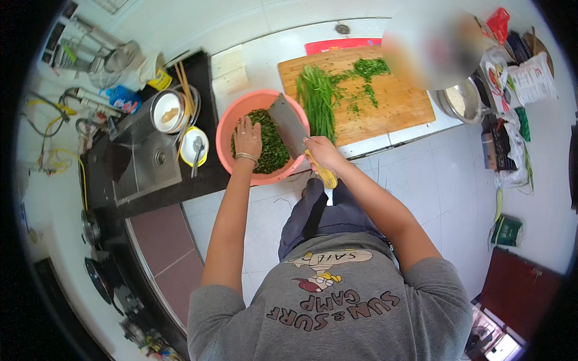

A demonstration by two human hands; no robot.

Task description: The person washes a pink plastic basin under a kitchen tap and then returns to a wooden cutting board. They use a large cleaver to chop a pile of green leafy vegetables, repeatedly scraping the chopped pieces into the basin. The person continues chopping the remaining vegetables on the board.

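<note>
A pink basin point(226, 123) holds a heap of finely chopped greens point(272, 147). My left hand point(247, 139) lies inside it with fingers stretched out against the greens. My right hand point(325, 154) grips a cleaver point(290, 127) by its yellow handle, and the broad blade tilts over the basin's right side. To the right, a wooden cutting board point(391, 107) carries a bundle of long green stalks point(315, 99). Some chopped greens point(369, 68) are scattered across the board's far part.
Left of the basin are a metal sink point(144, 162), a yellow-rimmed bowl with a spoon point(194, 144) and a metal bowl point(168, 111) with chopsticks beside it. A metal pot point(459, 101) stands right of the board. A red packet point(343, 45) lies behind the board.
</note>
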